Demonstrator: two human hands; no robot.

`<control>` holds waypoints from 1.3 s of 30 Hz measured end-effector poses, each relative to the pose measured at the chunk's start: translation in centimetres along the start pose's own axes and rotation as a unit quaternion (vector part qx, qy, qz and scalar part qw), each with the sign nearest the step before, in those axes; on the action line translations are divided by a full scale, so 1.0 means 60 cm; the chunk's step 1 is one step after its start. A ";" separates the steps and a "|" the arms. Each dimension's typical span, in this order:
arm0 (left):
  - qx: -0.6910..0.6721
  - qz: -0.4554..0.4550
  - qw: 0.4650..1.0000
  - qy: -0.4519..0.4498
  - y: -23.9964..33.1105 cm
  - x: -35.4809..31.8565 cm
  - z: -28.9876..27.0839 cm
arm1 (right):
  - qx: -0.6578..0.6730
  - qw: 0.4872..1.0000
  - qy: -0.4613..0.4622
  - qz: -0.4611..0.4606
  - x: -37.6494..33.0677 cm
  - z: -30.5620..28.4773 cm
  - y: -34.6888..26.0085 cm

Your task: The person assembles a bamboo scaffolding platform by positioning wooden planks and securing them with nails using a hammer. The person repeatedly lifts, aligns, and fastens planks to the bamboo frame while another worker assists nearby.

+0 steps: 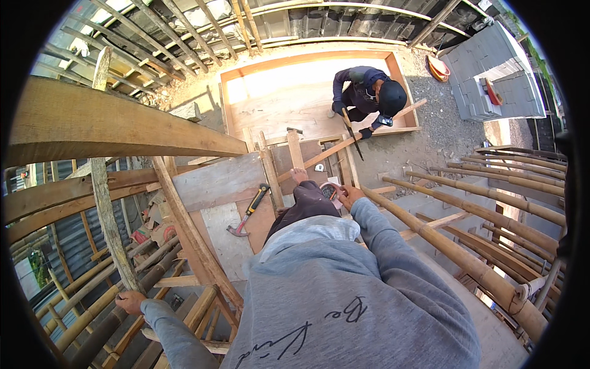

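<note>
My left hand (130, 302) is out to the lower left, its fingers curled beside the lower end of a rough timber post (112, 221) and a dark bamboo pole (106, 326); what it grips is hard to make out. My right hand (352, 196) is at my right thigh, its fingers closed at the edge of a small round container (332, 189) with a pale rim and dark contents. A claw hammer (250, 210) with a black and yellow handle lies on the boards left of my legs. Another hammer (294, 130) rests farther ahead, atop an upright board.
Below, a co-worker (369, 98) holds a handsaw (352, 132) at a long wooden strip (335, 149), beside a large plywood box form (270, 114). A thick beam (117, 120) spans the left. Bamboo poles (455, 240) stretch across the right. Grey blocks (485, 74) are stacked at far right.
</note>
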State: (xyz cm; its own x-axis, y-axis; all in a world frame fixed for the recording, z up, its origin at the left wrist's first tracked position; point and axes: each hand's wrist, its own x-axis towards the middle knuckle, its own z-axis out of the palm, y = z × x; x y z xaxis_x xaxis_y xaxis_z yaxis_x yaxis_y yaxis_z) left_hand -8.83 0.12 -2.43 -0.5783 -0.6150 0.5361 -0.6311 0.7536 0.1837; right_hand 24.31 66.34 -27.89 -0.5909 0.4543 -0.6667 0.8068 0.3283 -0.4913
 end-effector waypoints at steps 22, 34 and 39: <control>-0.024 0.002 1.000 -0.003 0.006 -0.001 -0.006 | 0.039 0.998 0.007 0.038 -0.030 0.047 0.056; -0.011 -0.005 1.000 0.006 -0.008 0.014 0.011 | 0.078 0.995 0.017 0.057 -0.041 0.051 0.079; -0.005 -0.013 1.000 0.007 -0.021 0.027 0.025 | 0.078 0.994 0.016 0.078 -0.052 0.043 0.086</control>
State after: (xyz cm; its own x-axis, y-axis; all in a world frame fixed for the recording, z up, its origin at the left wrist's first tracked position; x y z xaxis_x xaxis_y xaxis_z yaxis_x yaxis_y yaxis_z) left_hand -9.72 -2.18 -3.05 -0.5546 -0.6302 0.5433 -0.6398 0.7405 0.2059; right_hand 30.29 64.47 -29.80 -0.4559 0.5164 -0.7249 0.8766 0.1196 -0.4661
